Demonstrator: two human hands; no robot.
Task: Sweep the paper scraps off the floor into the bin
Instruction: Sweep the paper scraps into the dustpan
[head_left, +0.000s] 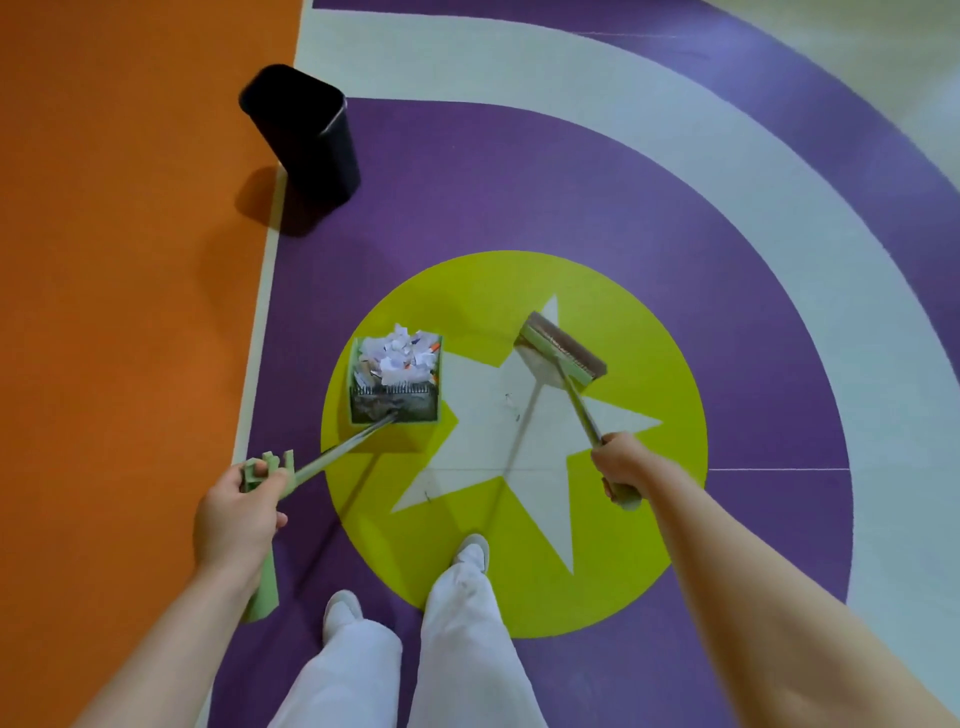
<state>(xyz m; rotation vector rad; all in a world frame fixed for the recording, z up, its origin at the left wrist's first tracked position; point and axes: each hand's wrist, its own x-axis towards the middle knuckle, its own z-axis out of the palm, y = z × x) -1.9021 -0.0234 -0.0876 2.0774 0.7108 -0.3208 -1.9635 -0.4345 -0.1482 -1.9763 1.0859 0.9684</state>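
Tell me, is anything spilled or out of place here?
Nothing spilled. The paper scraps sit heaped in the dustpan, the bin stands upright, and only a few tiny specks remain on the floor beside the broom.

Scraps (397, 353) in dustpan (395, 382) — broom (561, 353) right, bin (306, 145) beyond.

Your body, seen from above: bare arms, white below.
Your left hand (236, 512) and right hand (621, 462) are bare, with no gloves, rings or watch showing, and both forearms are unsleeved right to the frame's edge. You wear loose white trousers (457, 639), softly creased, over plain white shoes (472, 551) with rounded toes.
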